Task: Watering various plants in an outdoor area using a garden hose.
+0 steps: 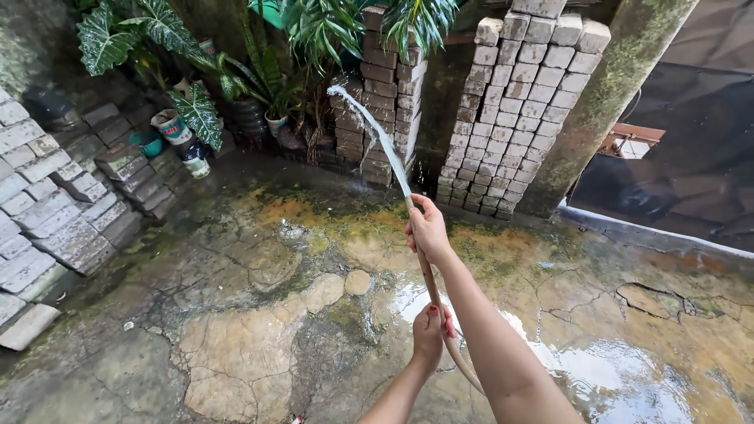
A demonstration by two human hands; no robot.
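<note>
My right hand (428,229) grips the tip of a thin tan hose (430,283), arm stretched forward. My left hand (430,330) holds the same hose lower down, closer to me. A stream of water (375,133) arcs from the hose end up and to the left, toward potted plants (267,86) with broad green leaves at the back. The hose runs down past my right forearm and out of view at the bottom.
Stacks of grey paving bricks (518,110) stand at the back centre and right, more bricks (55,204) pile along the left. Painted pots (171,126) sit under the plants. A mossy concrete pillar (613,86) leans right. The cracked concrete floor (259,338) is wet, with a puddle (613,377).
</note>
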